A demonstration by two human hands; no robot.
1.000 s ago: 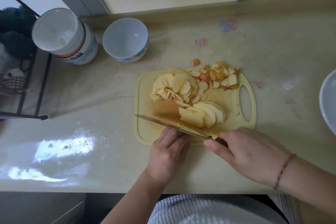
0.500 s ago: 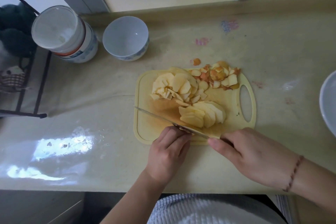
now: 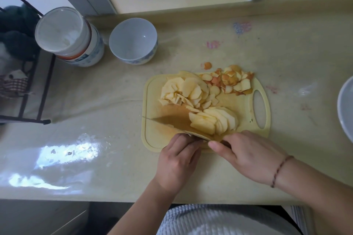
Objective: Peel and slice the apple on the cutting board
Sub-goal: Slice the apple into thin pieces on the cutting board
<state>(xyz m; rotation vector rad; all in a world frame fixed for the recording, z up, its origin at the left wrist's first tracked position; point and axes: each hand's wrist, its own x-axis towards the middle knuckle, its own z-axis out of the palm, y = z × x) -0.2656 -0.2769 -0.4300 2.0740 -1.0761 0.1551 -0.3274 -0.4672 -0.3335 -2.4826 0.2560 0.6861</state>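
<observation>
A pale yellow cutting board (image 3: 152, 135) lies on the counter. On it are a heap of thin apple slices (image 3: 183, 91) at the back left, a fanned stack of slices (image 3: 215, 120) in the middle, and red-orange peel pieces (image 3: 231, 82) at the back right. My right hand (image 3: 248, 156) grips the handle of a knife (image 3: 172, 120), whose blade lies tilted flat across the board, against the fanned stack. My left hand (image 3: 179, 160) rests at the board's front edge, its fingertips touching the blade near the handle.
An empty white bowl (image 3: 133, 40) and a white lidded jar (image 3: 66, 34) stand at the back left. One peel scrap (image 3: 207, 65) lies on the counter behind the board. A white dish rim (image 3: 345, 108) shows at the right edge. A black rack (image 3: 24, 89) stands left.
The knife blade has tipped from on edge to nearly flat and slid toward the fanned slices. My left fingertips have moved onto the blade. My right hand shifted slightly left.
</observation>
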